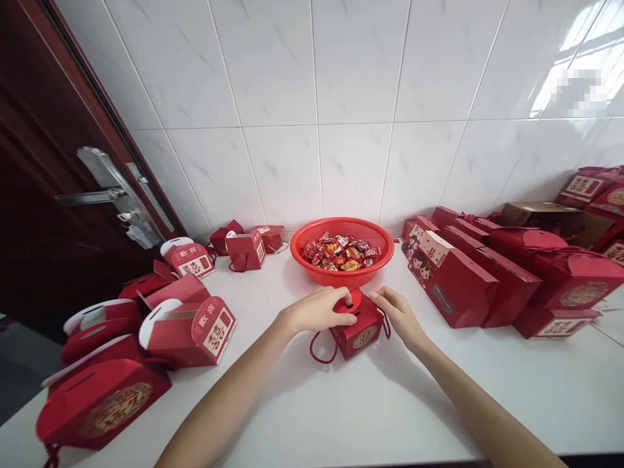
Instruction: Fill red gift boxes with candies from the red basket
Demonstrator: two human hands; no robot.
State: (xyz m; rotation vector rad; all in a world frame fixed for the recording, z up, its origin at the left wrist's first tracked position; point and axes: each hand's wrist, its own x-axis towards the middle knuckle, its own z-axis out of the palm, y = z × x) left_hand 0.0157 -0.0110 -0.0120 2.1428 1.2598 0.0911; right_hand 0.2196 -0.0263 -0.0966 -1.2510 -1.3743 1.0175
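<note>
Nearest, at the left front of the white desk (292, 422), stands a red carton (112, 396) with a round gold emblem on its side and a slot in its flap. Further in, at the middle of the desk, is a small red box (358, 335) with a similar gold emblem and dark red cord handles; its inside is hidden. The left hand (319, 309) pinches its top flap between thumb and finger, while the right hand (397, 318) has its fingertips at the far right edge, gripping or merely touching, I cannot tell. To the left, an angled box (178, 331) bears a framed 囍 and smaller characters on its rounded flap. To the right, a tall red box (453, 286) shows cartoon figures beside a pale panel of small print, with more red boxes behind it. Beyond the hands, a red perforated basket (344, 278) holds wrapped sweets (341, 252), mostly red with some yellow, their brands too small to read. Farther right sits an open brown cardboard box (529, 213), and white tiles (351, 162) rise behind.
</note>
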